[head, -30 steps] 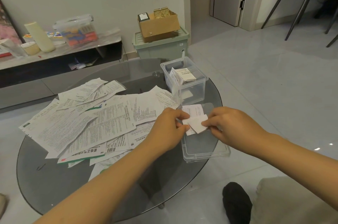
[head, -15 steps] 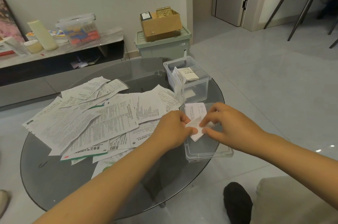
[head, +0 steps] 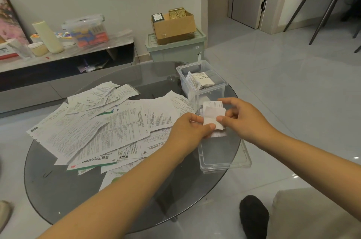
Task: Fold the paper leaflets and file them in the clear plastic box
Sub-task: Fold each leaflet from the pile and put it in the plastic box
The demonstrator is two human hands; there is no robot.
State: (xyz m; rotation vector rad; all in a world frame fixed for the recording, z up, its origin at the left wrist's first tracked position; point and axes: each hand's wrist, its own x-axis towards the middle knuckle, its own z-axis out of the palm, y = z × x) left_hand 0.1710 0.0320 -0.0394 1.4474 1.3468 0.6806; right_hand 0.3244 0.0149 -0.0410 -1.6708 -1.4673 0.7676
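A small folded white leaflet is held between both hands above the clear lid. My left hand pinches its left lower edge with thumb and fingers. My right hand pinches its right side. Just behind them stands the clear plastic box with a few folded leaflets upright inside. A heap of unfolded printed leaflets covers the left half of the round glass table.
The clear lid lies at the table's right edge. Behind the table are a green storage bin with a cardboard box on top and a low shelf with containers. A dark-socked foot is below right.
The small leaflet has been turned and folded more upright between the hands. Both hands rose slightly toward the clear box.
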